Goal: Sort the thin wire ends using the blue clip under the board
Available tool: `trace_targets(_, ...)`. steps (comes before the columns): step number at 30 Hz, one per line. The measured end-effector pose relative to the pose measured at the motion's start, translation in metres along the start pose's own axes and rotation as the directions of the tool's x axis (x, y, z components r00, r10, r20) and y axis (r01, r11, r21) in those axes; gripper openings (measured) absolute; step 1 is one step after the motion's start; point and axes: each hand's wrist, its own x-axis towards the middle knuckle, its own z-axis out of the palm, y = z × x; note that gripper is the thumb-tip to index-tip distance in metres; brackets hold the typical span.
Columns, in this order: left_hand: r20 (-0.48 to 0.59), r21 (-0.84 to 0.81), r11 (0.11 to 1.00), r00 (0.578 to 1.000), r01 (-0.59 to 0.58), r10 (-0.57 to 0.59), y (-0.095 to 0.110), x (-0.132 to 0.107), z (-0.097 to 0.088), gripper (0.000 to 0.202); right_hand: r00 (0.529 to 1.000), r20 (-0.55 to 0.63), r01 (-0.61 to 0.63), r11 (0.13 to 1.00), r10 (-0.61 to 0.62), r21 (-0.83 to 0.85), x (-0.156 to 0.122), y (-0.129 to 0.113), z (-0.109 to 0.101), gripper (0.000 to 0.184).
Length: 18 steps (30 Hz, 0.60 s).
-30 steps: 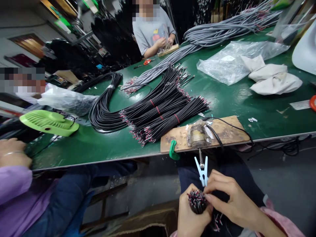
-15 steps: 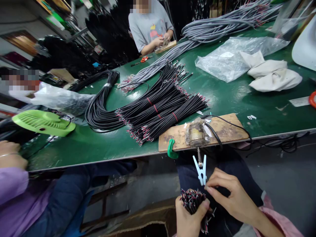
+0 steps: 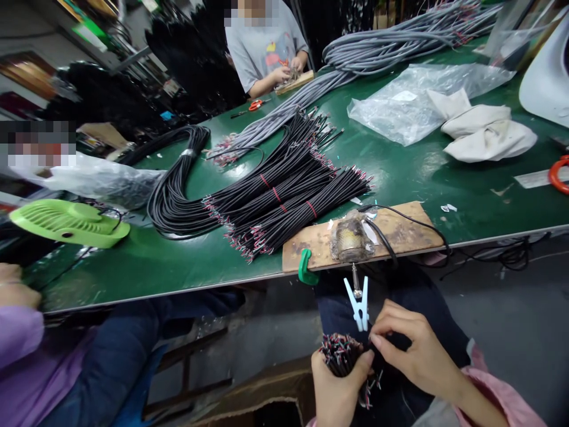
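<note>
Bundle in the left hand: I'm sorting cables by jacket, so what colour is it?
Black; the bundle shows best in the head view.

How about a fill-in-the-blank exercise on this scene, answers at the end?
The left hand holds cables with ____ outer covering.
The clothespin is light ____.
The clamp by the wooden board is ____.
The cable bundles on the table are tied with ____ bands.

Missing words: black; blue; green; red.
</note>
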Motion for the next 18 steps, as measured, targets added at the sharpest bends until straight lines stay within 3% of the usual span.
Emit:
trace_targets(3, 0.052, -0.057, 0.997, 0.998, 0.044, -0.041, 0.009, -0.002, -0.002, 0.031, 1.000, 0.018, 0.000, 0.999, 0.000, 0.032, -0.003, 0.003, 0.000, 0.018)
trace_targets(7, 0.180, -0.130, 0.991, 0.984, 0.028, -0.004, 0.021, -0.004, -0.006, 0.032, 0.998, 0.049, -0.045, 0.992, 0.040, 0.114, -0.003, 0.006, -0.005, 0.017)
trace_targets(10, 0.252, -0.200, 0.978, 0.968, 0.056, -0.004, 0.025, -0.004, -0.007, 0.034, 0.997, 0.071, 0.003, 0.989, -0.013, 0.149, 0.001, 0.002, -0.008, 0.013)
trace_targets(14, 0.284, -0.251, 0.966, 0.959, 0.061, 0.013, 0.023, -0.002, -0.007, 0.035, 0.993, 0.080, 0.070, 0.982, -0.085, 0.174, 0.004, -0.005, -0.006, 0.012)
trace_targets(18, 0.278, -0.179, 0.983, 0.960, 0.025, 0.026, 0.018, 0.001, -0.008, 0.035, 0.994, 0.048, 0.086, 0.982, -0.096, 0.169, 0.003, -0.007, -0.002, 0.012)
